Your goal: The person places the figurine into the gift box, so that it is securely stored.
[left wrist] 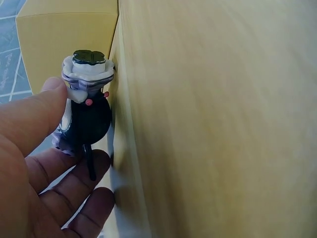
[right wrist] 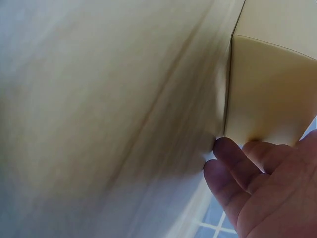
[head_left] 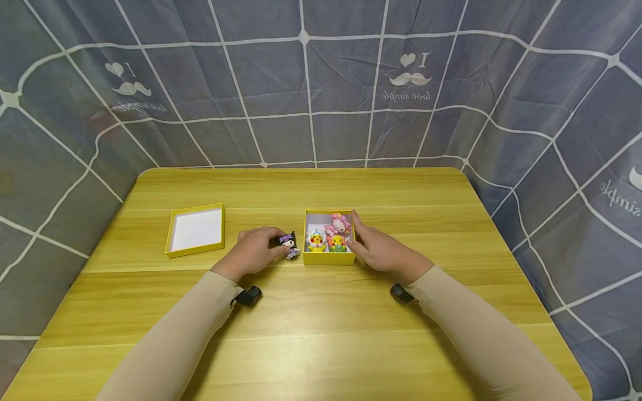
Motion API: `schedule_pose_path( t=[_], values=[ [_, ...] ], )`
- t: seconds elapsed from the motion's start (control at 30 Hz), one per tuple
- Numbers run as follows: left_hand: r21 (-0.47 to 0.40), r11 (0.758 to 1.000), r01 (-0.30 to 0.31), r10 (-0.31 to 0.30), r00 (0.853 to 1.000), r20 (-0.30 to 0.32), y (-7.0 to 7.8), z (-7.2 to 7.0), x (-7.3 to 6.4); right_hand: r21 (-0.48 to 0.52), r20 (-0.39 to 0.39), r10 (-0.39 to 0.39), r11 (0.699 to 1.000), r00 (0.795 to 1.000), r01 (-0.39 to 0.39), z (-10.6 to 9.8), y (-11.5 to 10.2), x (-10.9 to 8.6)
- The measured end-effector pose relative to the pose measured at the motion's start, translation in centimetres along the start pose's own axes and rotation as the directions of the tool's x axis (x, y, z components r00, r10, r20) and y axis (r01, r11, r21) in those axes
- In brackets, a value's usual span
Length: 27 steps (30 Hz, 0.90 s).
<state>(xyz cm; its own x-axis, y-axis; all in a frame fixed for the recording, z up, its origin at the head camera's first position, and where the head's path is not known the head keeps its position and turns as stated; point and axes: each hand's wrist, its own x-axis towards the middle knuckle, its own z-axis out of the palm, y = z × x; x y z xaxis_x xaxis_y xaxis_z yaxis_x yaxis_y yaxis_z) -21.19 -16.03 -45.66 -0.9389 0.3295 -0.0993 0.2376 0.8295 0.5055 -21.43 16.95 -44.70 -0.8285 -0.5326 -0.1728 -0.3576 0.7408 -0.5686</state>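
Observation:
My left hand (head_left: pixel 254 250) pinches a small figurine (head_left: pixel 288 245) with a black hood, white face and purple bow, just left of the yellow box. The left wrist view shows the figurine (left wrist: pixel 89 106) between thumb and fingers, with its dark back and thin tail showing. My right hand (head_left: pixel 376 245) rests against the right side of the open yellow box (head_left: pixel 328 259), its fingers extended along the wall. Inside that box are a pink figurine (head_left: pixel 340 224), a yellow one in a white-blue hood (head_left: pixel 316 240) and a yellow-and-green one (head_left: pixel 337 243).
A shallow yellow lid (head_left: pixel 195 253) with a white inside lies to the left, inner side up. Everything is on a wooden table (head_left: pixel 311 334) with rounded far corners. Grey-blue curtains (head_left: pixel 346 72) with white lines hang behind and at both sides.

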Motion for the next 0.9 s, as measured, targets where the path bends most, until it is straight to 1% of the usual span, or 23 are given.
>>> schedule_pose_path(
  t=[0.13, 0.3, 0.43, 0.63, 0.9],
  values=[
    [-0.032, 0.999, 0.005, -0.005, 1.0, 0.003, -0.3, 0.1, 0.1, -0.009, 0.0, -0.001, 1.0, 1.0, 0.001, 0.1, 0.1, 0.0],
    [-0.096, 0.995, 0.013, -0.013, 1.0, 0.008, -0.6, 0.1, 0.2, -0.012, -0.001, -0.003, 1.0, 1.0, 0.003, 0.2, 0.2, 0.1],
    [-0.152, 0.988, 0.03, -0.027, 0.999, 0.02, -0.9, 0.1, 0.2, -0.017, -0.007, -0.005, 1.0, 1.0, 0.005, 0.2, 0.1, 0.1],
    [-0.213, 0.975, 0.063, -0.055, 0.997, 0.047, -1.0, -0.1, 0.2, -0.023, -0.011, 0.002, 1.0, 1.0, -0.002, 0.2, 0.2, 0.0],
    [-0.269, 0.961, 0.059, -0.046, 0.997, 0.054, -1.3, -0.1, 0.3, -0.033, -0.014, 0.01, 0.999, 1.0, -0.01, 0.3, 0.4, 0.1]
  ],
)
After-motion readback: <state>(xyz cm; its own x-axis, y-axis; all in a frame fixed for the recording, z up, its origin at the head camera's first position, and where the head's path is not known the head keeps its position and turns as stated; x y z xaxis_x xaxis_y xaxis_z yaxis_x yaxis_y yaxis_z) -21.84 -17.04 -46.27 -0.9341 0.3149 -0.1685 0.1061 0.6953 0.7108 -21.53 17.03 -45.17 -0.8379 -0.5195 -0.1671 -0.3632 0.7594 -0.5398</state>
